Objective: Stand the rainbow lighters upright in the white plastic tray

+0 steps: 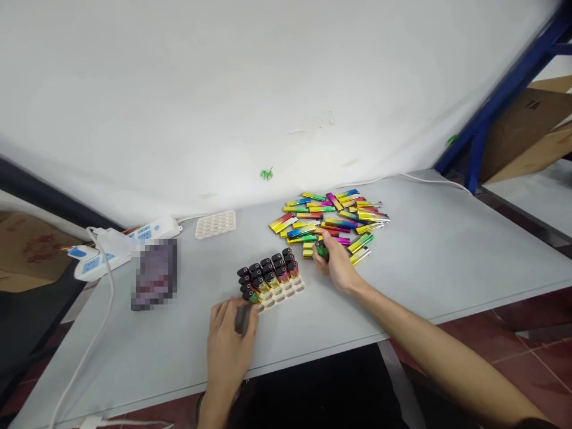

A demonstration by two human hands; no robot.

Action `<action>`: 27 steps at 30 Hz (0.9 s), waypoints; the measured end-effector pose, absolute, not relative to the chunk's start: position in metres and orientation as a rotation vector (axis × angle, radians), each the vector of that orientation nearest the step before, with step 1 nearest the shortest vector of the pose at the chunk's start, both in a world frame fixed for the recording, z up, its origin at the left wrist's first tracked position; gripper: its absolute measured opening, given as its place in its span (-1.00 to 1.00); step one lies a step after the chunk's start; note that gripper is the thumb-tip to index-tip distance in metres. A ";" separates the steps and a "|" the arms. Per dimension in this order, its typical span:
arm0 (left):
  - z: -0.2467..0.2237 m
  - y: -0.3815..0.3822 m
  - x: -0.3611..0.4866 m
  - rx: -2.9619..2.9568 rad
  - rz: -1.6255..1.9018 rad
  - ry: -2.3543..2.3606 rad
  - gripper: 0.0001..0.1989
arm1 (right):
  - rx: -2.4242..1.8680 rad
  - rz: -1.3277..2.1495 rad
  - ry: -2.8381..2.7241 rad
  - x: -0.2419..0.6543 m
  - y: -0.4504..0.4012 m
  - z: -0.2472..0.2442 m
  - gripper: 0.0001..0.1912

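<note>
Lighters (270,278) with black tops stand upright in rows in a pale moulded tray (282,301); the near row of slots shows bare. My left hand (230,336) is curled at the tray's near left corner, thumb and fingertips against it. A dark patch shows between thumb and forefinger; I cannot tell whether it is shadow or a thing. My right hand (337,265) is closed round a green lighter (322,251) with a dark top, at the near edge of a pile of shiny multicoloured lighter cases (328,223).
A second pale tray (217,224) lies near the wall. At the left are a white power strip (154,231), a white cable (109,292) and a blurred purple item (155,274). A blue metal frame (478,143) and cardboard boxes (522,131) stand at the right.
</note>
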State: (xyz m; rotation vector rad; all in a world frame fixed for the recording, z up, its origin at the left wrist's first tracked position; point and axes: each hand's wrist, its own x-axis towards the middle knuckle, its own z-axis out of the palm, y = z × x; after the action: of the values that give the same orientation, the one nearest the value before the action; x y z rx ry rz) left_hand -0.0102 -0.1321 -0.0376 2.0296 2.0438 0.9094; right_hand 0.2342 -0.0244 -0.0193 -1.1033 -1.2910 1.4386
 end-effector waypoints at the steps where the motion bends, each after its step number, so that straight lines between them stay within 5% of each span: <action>1: -0.037 -0.132 -0.010 2.018 0.902 2.049 -0.83 | -1.100 1.456 -1.258 0.233 -0.026 -0.019 -0.35; 15: -0.036 -0.130 -0.007 1.963 0.869 2.071 -0.76 | -1.102 1.193 -1.595 0.229 -0.044 -0.015 -0.38; 27: -0.035 -0.129 -0.005 2.011 0.913 2.033 -0.83 | -0.731 0.422 -1.977 0.214 -0.064 -0.008 -0.79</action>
State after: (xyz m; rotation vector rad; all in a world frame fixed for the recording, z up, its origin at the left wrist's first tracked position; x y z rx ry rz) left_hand -0.0055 -0.1288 -0.0345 2.0113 2.0330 0.9128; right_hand 0.2141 -0.0639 -0.0084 -0.7314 -1.9775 0.4217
